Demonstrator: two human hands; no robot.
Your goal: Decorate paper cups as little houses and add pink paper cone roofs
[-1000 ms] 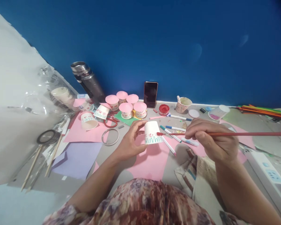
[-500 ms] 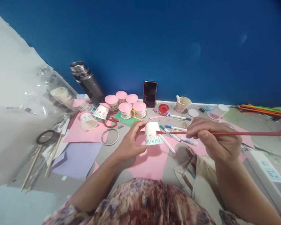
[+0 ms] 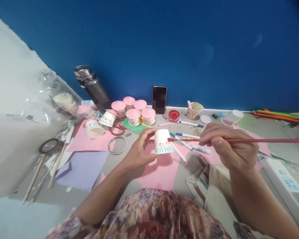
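Observation:
My left hand (image 3: 142,149) grips an upside-down white paper cup (image 3: 162,136) between thumb and fingers. Green zigzag strokes run along the cup's lower edge, with red dots above them. In my right hand (image 3: 230,146) is a long red-handled paintbrush (image 3: 269,140), held almost level. Its red-loaded tip meets the right side of the cup. Beyond the cup stands an open pot of red paint (image 3: 173,116). Several small decorated cups with pink paper cone roofs (image 3: 133,114) stand behind my left hand, some on a green sheet (image 3: 131,125).
A phone (image 3: 159,99) and a steel thermos (image 3: 93,86) stand near the blue wall. Markers (image 3: 190,124), scissors (image 3: 118,129) and a tape ring (image 3: 117,145) lie about. Pink paper (image 3: 161,174) is under the cup. A power strip (image 3: 284,179) is at right.
The brush has shifted very slightly, its tip a little up and to the right along the cup. My left hand and the cup have hardly moved.

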